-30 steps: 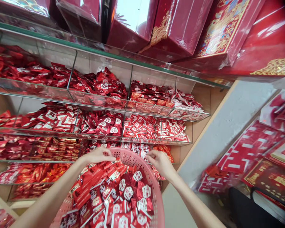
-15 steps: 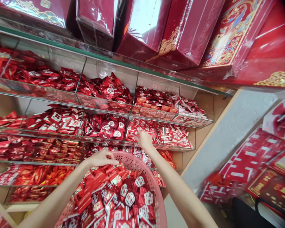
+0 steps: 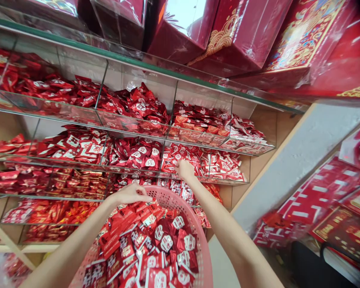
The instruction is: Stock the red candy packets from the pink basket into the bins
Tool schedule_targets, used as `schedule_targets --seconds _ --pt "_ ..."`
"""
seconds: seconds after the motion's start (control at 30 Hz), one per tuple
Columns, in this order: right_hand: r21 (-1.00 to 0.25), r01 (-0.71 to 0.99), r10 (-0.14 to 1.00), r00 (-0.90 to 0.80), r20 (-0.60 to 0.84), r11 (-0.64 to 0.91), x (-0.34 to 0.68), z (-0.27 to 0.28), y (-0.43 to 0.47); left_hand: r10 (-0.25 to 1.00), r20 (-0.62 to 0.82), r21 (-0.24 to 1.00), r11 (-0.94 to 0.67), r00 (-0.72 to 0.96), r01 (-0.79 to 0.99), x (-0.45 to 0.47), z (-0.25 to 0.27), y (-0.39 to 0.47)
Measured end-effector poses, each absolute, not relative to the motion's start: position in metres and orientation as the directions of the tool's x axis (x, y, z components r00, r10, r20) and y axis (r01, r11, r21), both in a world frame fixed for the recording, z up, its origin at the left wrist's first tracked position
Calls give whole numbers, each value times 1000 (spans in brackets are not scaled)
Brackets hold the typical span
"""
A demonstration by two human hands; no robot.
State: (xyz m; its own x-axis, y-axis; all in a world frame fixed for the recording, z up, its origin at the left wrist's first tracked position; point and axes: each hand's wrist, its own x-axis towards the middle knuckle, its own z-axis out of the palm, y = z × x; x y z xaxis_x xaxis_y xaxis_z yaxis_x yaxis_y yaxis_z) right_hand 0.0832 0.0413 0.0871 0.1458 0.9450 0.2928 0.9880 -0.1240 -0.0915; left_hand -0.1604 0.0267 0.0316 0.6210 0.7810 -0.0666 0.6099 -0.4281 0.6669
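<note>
A round pink plastic basket (image 3: 204, 244) with holes in its wall sits low in the middle. It is full of red sweet packets (image 3: 165, 244) with white labels and printed characters. My left hand (image 3: 132, 195) is closed on the basket's far left rim, its thumb over the packets inside. Beyond the basket, my right hand (image 3: 185, 170) reaches over the front of a shelf compartment holding small red-and-white packets (image 3: 175, 154). The right fingers are curled together at these packets, and whatever lies between them is hidden.
Glass shelves (image 3: 132, 130) with thin dividers hold heaps of red packets at several levels. Large dark red boxes (image 3: 180, 36) in clear wrap stand on the top shelf. A white wall (image 3: 291, 148) and red packages (image 3: 312, 188) are at the right.
The view has shifted a little, and the shelves appear slightly higher. My right hand stays at the small packets, its fingers more tightly curled. The left hand keeps its place at the rim.
</note>
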Motion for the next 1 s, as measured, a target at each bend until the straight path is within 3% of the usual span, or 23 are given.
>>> schedule_targets --seconds 0.33,0.53,0.73,1.0 --pt "-127 985 916 153 370 -113 81 96 35 776 -67 683 -423 627 596 -165 25 29" --pt "-223 973 885 156 440 -61 94 105 28 769 -74 719 -400 635 568 -166 26 28" --pt "-328 945 891 165 422 -20 104 97 27 766 -67 717 -409 640 565 -163 27 29" --pt "-330 942 891 197 410 -56 103 88 28 762 -51 700 -433 645 568 -158 31 27"
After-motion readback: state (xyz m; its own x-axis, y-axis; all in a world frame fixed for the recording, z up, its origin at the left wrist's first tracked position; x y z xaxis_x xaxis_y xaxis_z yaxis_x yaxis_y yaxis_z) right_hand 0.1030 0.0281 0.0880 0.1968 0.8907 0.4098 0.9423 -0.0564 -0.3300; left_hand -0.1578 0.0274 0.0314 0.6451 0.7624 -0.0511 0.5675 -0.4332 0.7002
